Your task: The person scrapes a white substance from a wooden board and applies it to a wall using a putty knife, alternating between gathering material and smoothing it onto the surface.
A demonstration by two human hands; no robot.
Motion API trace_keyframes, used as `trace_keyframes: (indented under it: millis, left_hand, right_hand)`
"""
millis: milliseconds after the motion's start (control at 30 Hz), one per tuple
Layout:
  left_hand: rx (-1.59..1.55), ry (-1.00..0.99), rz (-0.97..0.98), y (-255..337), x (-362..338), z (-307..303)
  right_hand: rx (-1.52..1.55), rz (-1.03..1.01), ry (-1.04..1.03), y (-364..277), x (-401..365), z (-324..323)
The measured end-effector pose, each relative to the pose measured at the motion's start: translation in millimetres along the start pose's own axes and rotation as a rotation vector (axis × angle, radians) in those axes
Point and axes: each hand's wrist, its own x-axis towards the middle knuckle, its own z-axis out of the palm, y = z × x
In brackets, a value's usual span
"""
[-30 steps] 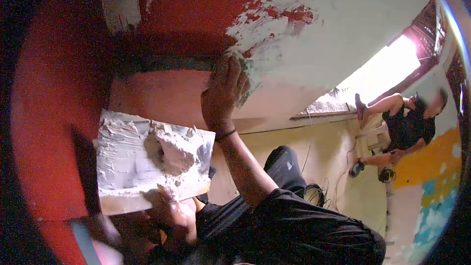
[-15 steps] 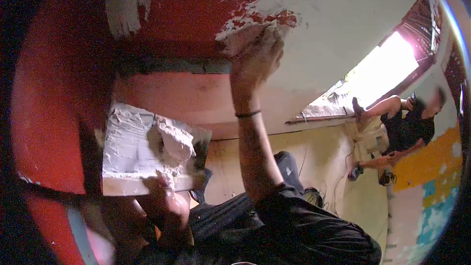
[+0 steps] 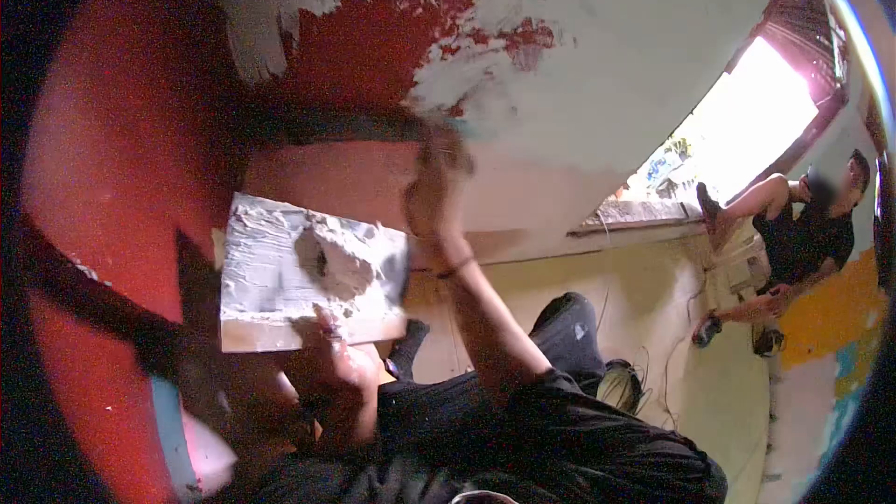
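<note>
My left hand (image 3: 341, 369) grips the near edge of a flat board (image 3: 266, 336), its thumb on top at the rim. White putty (image 3: 345, 261) is spread over the board, with a thick lump toward its right side. My right hand (image 3: 434, 187) is raised right of the board, just below the wall's red patch (image 3: 359, 47). Its fingers look closed, but motion blurs them and what they hold cannot be made out. Ragged white smears (image 3: 457, 75) cover part of the red above this hand.
A red wall (image 3: 103, 177) stands close on the left. At right, a person (image 3: 803, 233) in dark clothes sits by a bright window opening (image 3: 747, 121). Cables (image 3: 667, 373) hang along the yellowish wall (image 3: 644, 289). My dark-clothed leg (image 3: 569, 327) is bent below.
My right hand has come down and left from the smeared red patch toward the board. The board stays in my left hand. The view has shifted slightly.
</note>
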Motion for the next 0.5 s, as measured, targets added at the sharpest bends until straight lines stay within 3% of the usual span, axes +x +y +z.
trace_keyframes:
  millis: [100,233,267,400,500]
  left_hand:
    - [-0.099,0.015,-0.061,1,-4,2]
    - [-0.160,0.028,-0.105,-2,-8,-1]
    - [-0.169,0.039,-0.100,-4,-8,-3]
    - [-0.144,0.070,-0.079,-10,-5,-4]
    - [-0.186,0.111,-0.098,-10,-6,2]
  right_hand:
    - [-0.138,-0.042,0.322,7,39,-59]
    - [-0.360,-0.036,0.402,20,80,-63]
    - [-0.464,-0.114,0.335,37,83,-48]
    - [-0.571,-0.116,0.249,61,60,-7]
    - [-0.910,-0.139,-0.071,79,-2,11]
